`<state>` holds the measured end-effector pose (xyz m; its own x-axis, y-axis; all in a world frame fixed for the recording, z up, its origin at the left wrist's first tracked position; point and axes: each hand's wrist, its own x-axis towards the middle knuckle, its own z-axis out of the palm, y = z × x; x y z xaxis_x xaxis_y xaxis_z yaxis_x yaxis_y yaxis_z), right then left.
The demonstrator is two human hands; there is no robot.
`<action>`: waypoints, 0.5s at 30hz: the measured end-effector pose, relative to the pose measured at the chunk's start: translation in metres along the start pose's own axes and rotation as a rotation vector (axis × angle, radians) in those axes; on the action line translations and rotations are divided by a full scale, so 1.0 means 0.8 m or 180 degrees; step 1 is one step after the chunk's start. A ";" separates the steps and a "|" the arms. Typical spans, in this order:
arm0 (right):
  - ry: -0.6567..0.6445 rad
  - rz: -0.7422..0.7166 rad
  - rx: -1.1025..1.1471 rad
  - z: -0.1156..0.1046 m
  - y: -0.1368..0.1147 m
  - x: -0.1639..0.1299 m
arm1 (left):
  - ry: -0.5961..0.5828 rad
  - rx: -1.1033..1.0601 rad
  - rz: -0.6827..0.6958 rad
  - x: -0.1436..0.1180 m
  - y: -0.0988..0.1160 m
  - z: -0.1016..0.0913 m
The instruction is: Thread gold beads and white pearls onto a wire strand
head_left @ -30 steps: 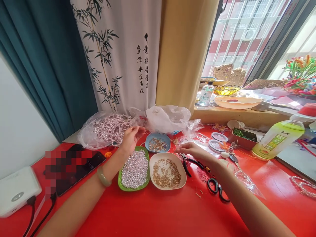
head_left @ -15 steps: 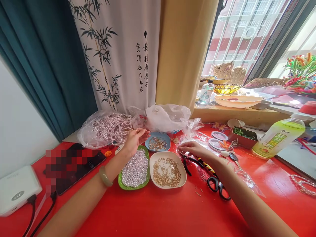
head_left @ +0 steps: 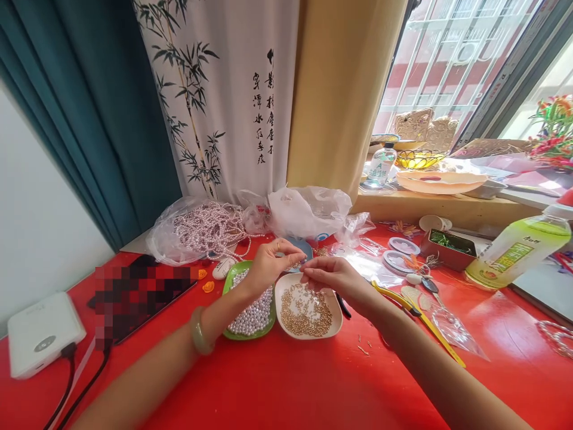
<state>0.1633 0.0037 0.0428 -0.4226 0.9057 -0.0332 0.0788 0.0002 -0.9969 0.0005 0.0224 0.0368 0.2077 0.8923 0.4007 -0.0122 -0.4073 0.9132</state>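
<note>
With left hand (head_left: 267,264) and right hand (head_left: 342,277) nearly meeting, gold beads (head_left: 308,325) lie just nearside, closer to the right hand; whether the fingers (head_left: 321,263) grip cannot be told.

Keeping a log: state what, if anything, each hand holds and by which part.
Cannot be told: the left hand and right hand nearly meet, but anything in them is too small to make out.

Curtains (head_left: 329,95) and bead dishes (head_left: 308,336) suggest a home craft corner
</note>
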 end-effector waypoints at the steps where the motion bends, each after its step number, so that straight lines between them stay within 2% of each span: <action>1: 0.0046 -0.0001 -0.0015 -0.004 0.002 0.002 | 0.0027 -0.0013 -0.0031 0.002 -0.001 -0.001; 4: 0.0091 -0.0159 -0.0064 -0.015 0.003 0.006 | -0.0031 -0.0026 -0.0298 0.009 -0.006 -0.006; 6: 0.0247 -0.0256 -0.0030 -0.020 0.000 0.006 | -0.0235 0.0073 -0.0575 0.014 -0.011 -0.016; 8: 0.0469 -0.0304 0.0038 -0.023 -0.004 0.006 | -0.0662 0.0440 -0.0766 0.018 -0.018 -0.032; 11: 0.0668 -0.0305 0.0076 -0.023 -0.008 0.006 | -0.1628 0.1622 -0.0694 0.019 -0.027 -0.060; 13: 0.0710 -0.0240 0.0078 -0.021 -0.007 0.006 | -0.1949 0.2200 -0.0613 0.018 -0.031 -0.071; 15: 0.0721 -0.0141 0.0110 -0.019 -0.005 0.007 | -0.2118 0.2498 -0.0553 0.017 -0.035 -0.074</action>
<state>0.1743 0.0156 0.0476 -0.2113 0.9771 0.0237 0.0319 0.0311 -0.9990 -0.0543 0.0575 0.0209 0.6459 0.7602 -0.0707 0.6589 -0.5083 0.5545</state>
